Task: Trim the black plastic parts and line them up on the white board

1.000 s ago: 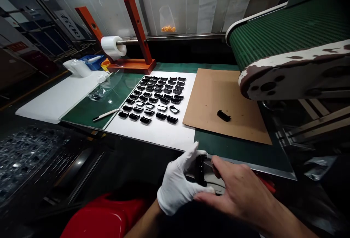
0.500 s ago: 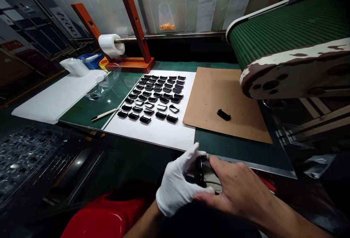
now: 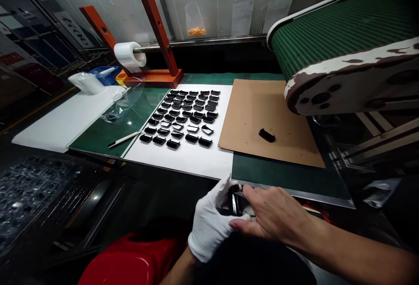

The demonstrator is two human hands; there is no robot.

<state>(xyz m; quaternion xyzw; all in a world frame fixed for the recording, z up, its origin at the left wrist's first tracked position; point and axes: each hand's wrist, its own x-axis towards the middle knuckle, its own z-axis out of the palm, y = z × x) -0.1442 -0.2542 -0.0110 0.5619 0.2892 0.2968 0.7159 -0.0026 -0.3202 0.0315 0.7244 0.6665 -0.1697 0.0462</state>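
Observation:
Between my two hands, just off the table's front edge, is a small glossy black plastic part (image 3: 235,202), stood on its side. My left hand (image 3: 211,219), in a white glove, is closed on it with thumb and fingers at its two ends. My bare right hand (image 3: 271,213) grips the same part from the right. Several similar black parts (image 3: 177,126) lie in rows on a white sheet (image 3: 196,163). One more black part (image 3: 267,135) rests alone on a brown cardboard sheet (image 3: 255,106).
A green conveyor belt (image 3: 340,32) overhangs the table's right side. At the back left stands an orange wooden stand (image 3: 160,32) with a roll of clear film (image 3: 127,56). A pen (image 3: 122,139) lies left of the rows. A red stool (image 3: 121,263) is below.
The held black part has turned slightly, so a bright reflection now shows on its face. Both hands have shifted a little left with it. The view has moved slightly.

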